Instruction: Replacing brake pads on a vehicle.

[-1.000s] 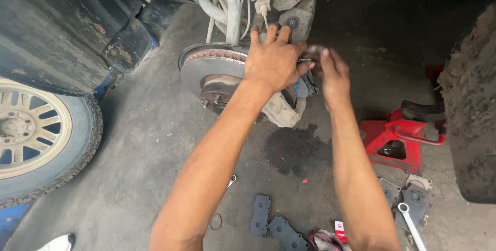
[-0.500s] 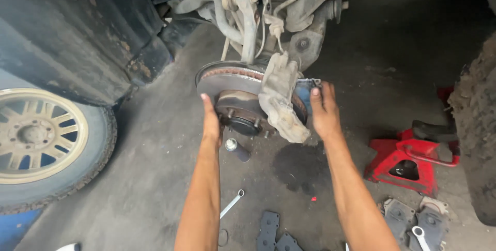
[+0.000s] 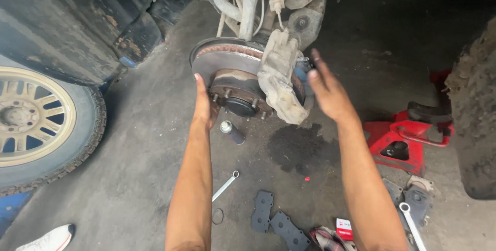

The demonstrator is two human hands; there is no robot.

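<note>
A rusty brake disc with its hub and wheel studs hangs under a raised car. A pale grey brake caliper sits over the disc's right side. My left hand lies flat against the disc's left face, fingers straight and pointing up. My right hand hovers open just right of the caliper, fingers spread, holding nothing.
A removed wheel with a cream rim leans at the left. A red floor jack stands at the right beside a dark tyre. On the concrete lie a small spray can, a spanner, dark brake pads and another spanner.
My left hand came off the top of the caliper and dropped to the disc's left face. My right hand drew back from the caliper and opened. The view moved closer.
</note>
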